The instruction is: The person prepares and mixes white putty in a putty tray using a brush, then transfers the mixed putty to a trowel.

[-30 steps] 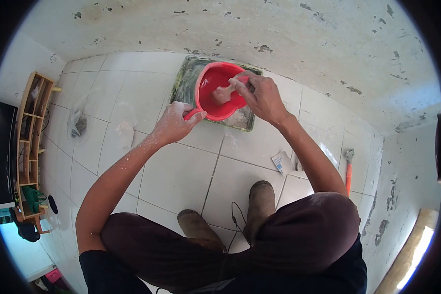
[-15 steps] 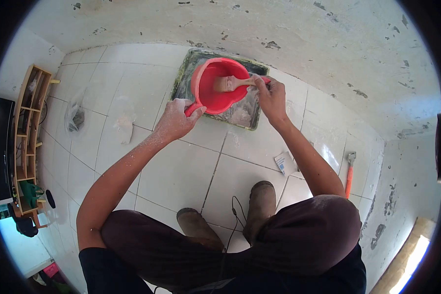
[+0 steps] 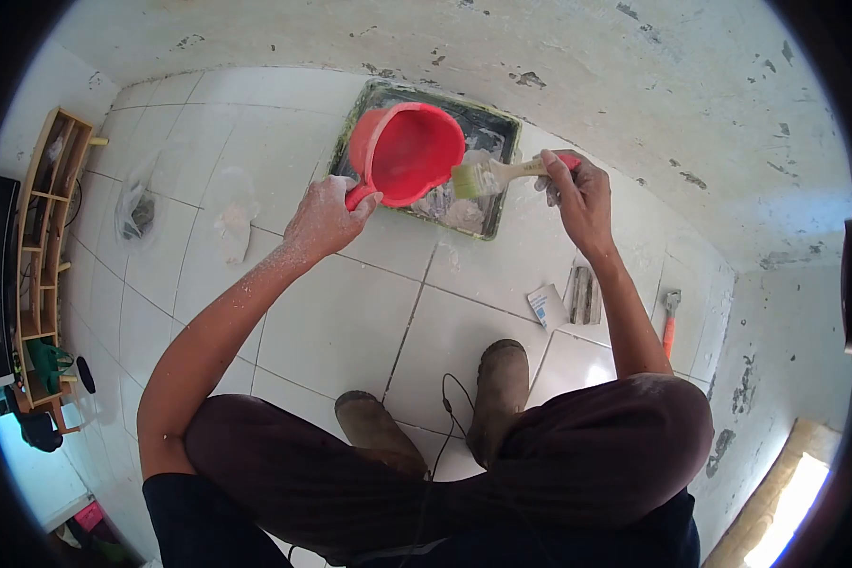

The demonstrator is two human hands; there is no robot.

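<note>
My left hand (image 3: 331, 218), dusted with white powder, is closed round the handle of a red plastic dipper (image 3: 415, 156). The dipper is tilted, its mouth facing me and to the right, over a dark rectangular tray (image 3: 506, 133) smeared with whitish material. In my right hand (image 3: 576, 189) is a paintbrush (image 3: 502, 173), gripped by its red-tipped handle. Its pale bristles point left and hang just outside the dipper's right rim, above the tray. A whitish lump (image 3: 465, 215) lies in the tray's near right corner.
A scraper with an orange handle (image 3: 669, 333), a grey block-like tool (image 3: 585, 295) and a printed card or packet (image 3: 546, 307) lie on the tiles at right. Plastic bags (image 3: 138, 213) and a wooden shelf (image 3: 40, 256) are at left. A patchy wall (image 3: 577, 57) rises behind the tray.
The brush has come out of the dipper and moved right with my right hand. The dipper has shifted slightly left and tipped. The grey tool now shows beside my right forearm.
</note>
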